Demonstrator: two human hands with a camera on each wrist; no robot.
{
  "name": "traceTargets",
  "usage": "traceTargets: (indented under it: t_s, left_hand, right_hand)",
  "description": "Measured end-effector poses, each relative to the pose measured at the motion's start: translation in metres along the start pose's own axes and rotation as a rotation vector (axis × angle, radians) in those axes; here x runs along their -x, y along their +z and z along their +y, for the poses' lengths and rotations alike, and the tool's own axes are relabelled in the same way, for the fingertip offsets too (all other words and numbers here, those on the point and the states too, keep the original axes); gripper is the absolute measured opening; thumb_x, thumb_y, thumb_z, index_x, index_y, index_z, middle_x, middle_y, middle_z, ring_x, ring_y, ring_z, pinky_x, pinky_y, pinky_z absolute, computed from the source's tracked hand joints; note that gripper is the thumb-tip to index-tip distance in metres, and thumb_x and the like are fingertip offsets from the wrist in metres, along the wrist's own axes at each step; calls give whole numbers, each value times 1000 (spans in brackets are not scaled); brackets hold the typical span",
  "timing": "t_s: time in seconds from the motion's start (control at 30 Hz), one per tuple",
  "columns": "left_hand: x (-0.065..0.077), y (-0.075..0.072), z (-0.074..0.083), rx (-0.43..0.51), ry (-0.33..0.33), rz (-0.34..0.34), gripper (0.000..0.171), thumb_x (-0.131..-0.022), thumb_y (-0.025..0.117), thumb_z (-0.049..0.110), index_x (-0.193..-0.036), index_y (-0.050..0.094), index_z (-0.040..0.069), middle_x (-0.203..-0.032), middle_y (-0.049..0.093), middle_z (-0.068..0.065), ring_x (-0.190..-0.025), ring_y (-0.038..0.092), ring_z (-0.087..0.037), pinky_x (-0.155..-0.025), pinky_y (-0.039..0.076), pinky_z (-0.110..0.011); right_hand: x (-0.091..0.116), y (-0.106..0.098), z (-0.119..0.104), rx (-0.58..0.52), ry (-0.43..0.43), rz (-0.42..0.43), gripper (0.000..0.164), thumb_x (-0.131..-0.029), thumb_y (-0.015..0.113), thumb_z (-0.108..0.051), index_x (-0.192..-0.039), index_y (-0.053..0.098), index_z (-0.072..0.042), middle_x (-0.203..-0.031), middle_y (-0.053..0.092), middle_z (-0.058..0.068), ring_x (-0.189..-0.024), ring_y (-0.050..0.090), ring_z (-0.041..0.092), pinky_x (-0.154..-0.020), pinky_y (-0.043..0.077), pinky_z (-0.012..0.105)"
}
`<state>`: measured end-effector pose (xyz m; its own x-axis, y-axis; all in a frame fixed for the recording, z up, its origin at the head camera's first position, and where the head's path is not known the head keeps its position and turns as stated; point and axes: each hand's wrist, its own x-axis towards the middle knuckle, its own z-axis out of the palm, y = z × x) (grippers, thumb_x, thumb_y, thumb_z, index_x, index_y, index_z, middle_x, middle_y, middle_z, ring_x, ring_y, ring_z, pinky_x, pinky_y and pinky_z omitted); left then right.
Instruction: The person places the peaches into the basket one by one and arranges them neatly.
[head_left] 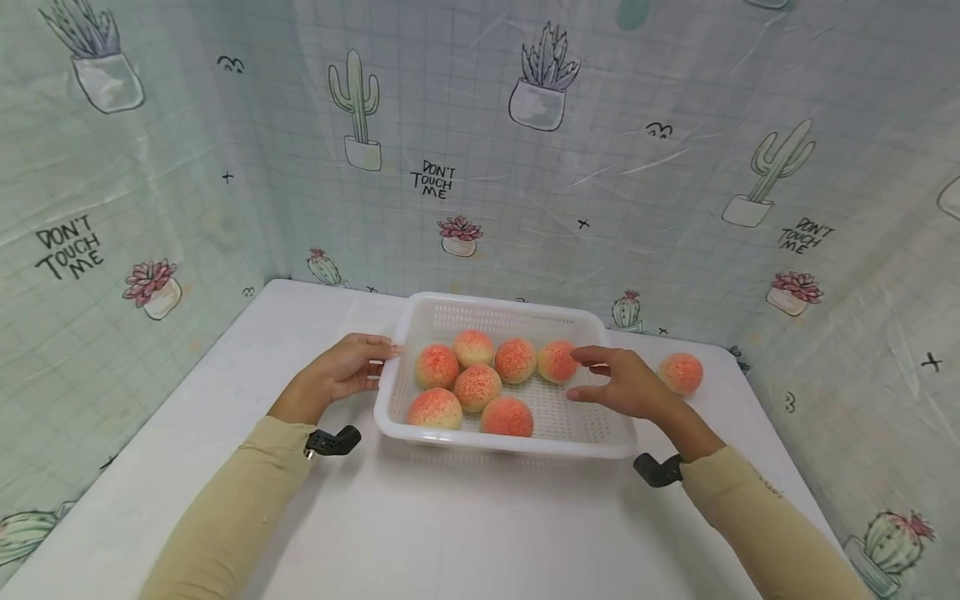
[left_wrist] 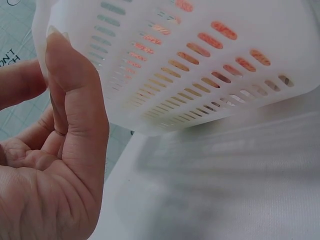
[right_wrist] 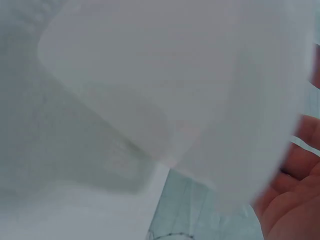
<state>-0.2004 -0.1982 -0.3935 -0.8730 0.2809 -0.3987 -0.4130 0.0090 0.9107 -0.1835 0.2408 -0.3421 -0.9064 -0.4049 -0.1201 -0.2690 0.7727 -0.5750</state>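
Note:
A white plastic basket (head_left: 585, 425) with slotted walls holds several round orange-and-yellow peaches (head_left: 477, 387), mostly in its left and middle parts. My left hand (head_left: 341, 371) pinches the basket's left rim between thumb and fingers, as the left wrist view also shows, with the slotted wall (left_wrist: 165, 95) close by. Over the basket's right side hovers my right hand (head_left: 622, 379), thumb and fingers apart. Its fingertips come up to the rightmost peach (head_left: 557, 362); whether they touch it I cannot tell. In the right wrist view the basket's blurred corner (right_wrist: 150, 75) covers part of that hand.
Another peach (head_left: 681, 373) lies on the white table (head_left: 480, 533), right of the basket and beyond the right wrist. A curtain (head_left: 480, 167) printed with cacti encloses the table at the back and both sides. Black wrist cameras (head_left: 334, 441) sit at both cuffs.

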Motion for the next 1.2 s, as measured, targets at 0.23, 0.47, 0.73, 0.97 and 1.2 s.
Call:
traceTargets:
  t_s: [0.23, 0.47, 0.73, 0.97, 1.2]
  left_hand:
    - [2, -1, 0, 2, 3, 0, 26, -105, 62, 17, -125, 64, 1, -108, 68, -1, -95, 65, -16, -81, 63, -32]
    - [0, -2, -1, 30, -4, 3, 26, -103, 63, 17, -124, 65, 2, -107, 69, -1, -94, 65, -16, -81, 63, -33]
    - [1, -1, -1, 32, 4, -7, 30, -104, 62, 16, -128, 63, -2, -107, 69, -1, -93, 65, -15, -80, 63, -32]
    - [-1, -1, -6, 43, 0, -10, 31, -103, 64, 15, -128, 63, -3, -110, 69, -3, -95, 65, -16, -81, 63, -34]
    - [1, 0, -3, 35, 11, -12, 35, -104, 63, 16, -132, 61, -4, -113, 70, -4, -95, 67, -16, -81, 63, -35]
  right_hand:
    - [6, -17, 13, -11, 61, 76, 70, -91, 80, -32, -148, 53, -2, -152, 55, 23, -138, 55, 49, -103, 55, 58]
    - [10, -32, 26, -8, 85, 136, 72, -93, 79, -36, -149, 52, -1, -153, 53, 26, -139, 53, 51, -102, 54, 58]
    - [16, -49, 55, -13, 171, 172, 82, -94, 75, -46, -155, 44, 0, -158, 46, 28, -141, 48, 53, -107, 50, 62]
    - [24, -58, 94, -89, 221, 215, 88, -96, 72, -49, -156, 39, 5, -158, 43, 32, -143, 43, 55, -113, 42, 67]
    - [31, -63, 129, -99, 285, 295, 85, -100, 66, -49, -155, 36, 9, -157, 40, 37, -144, 39, 56, -114, 38, 69]
